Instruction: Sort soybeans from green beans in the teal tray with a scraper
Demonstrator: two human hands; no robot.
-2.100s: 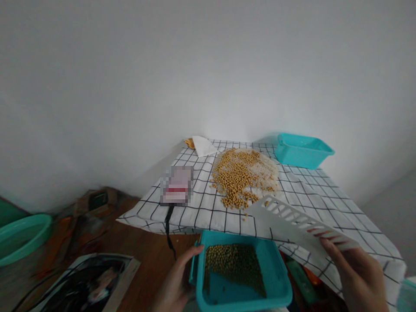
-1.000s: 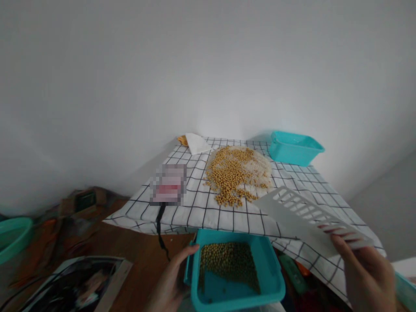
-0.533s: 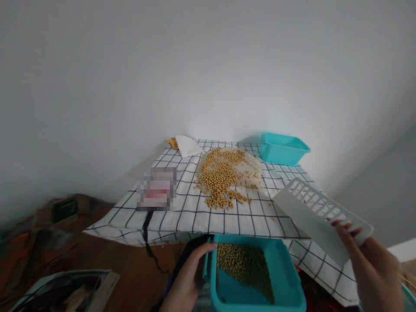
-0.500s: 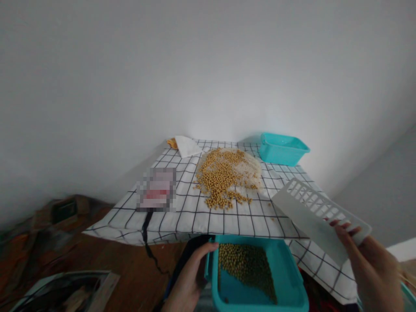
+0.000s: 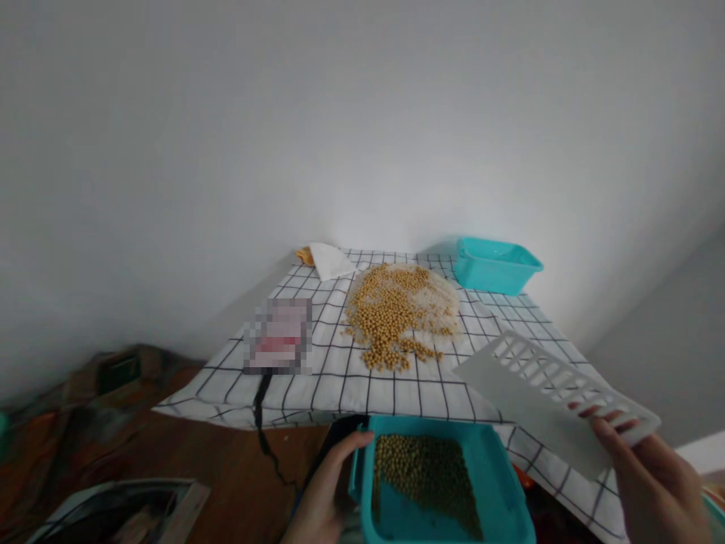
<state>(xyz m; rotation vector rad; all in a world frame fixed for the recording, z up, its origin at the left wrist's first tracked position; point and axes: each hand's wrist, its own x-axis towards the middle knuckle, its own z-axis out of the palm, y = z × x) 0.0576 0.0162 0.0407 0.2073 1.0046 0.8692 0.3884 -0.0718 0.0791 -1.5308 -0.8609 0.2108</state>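
My left hand [image 5: 331, 483] grips the left rim of a turquoise plastic tub [image 5: 498, 483] below the table's front edge, thumb over the rim. Inside the tub lie soybeans [image 5: 405, 457], and darker small beans or grains heap toward its right. In my right hand [image 5: 651, 472] is a white slotted plastic panel [image 5: 526, 393], tilted over the table's right front corner, with my fingers through its slots. Yellow soybeans [image 5: 390, 313] are spread in the middle of the table over a pale, thin layer whose kind I cannot make out.
A second turquoise tub [image 5: 492, 268] stands at the table's back right. A white folded cloth or paper [image 5: 329, 261] lies at the back left. A blurred-out device [image 5: 277, 336] with a black cable [image 5: 261, 415] rests on the checked tablecloth [image 5: 334, 378]. Boxes [image 5: 118, 370] sit on the floor at left.
The slotted panel in my right hand has dipped slightly and its far end has shifted left. My left hand still holds the tub, which has moved slightly left in view.
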